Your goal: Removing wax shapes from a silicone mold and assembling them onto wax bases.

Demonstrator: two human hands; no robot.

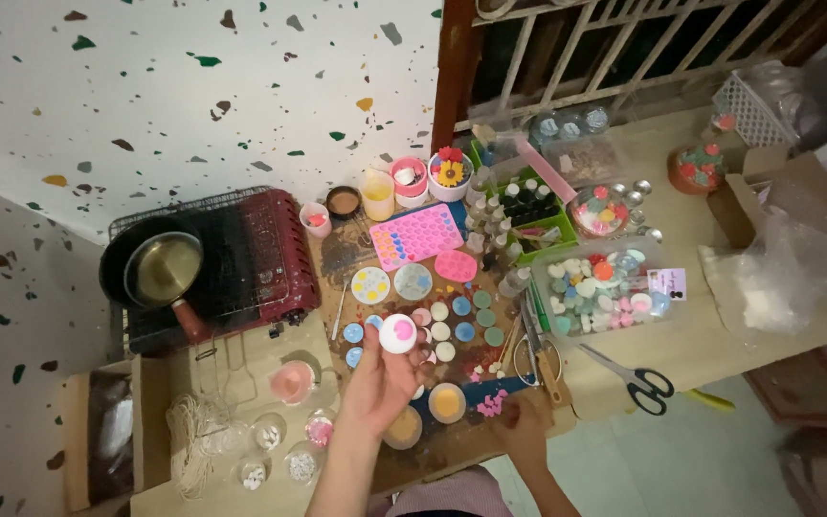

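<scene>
My left hand (382, 381) is raised over the low table (710, 335), its fingers shut on a small round white piece with a pink centre (398, 332). Under it lie several small round pastel discs (461, 321) in rows. My right hand (521, 426) rests at the table's near edge beside a cluster of tiny pink shapes (491, 403); whether it holds anything I cannot tell. An orange-filled cup (447, 402) stands between my hands.
A pink silicone mould (416, 235) and a round paint palette (370, 284) lie behind the discs. A red portable stove (241, 268) with a small pot (164, 269) stands left. Black-handled scissors (636, 377), a clear box of coloured pieces (605, 287) and a green tray of bottles (533, 215) are right.
</scene>
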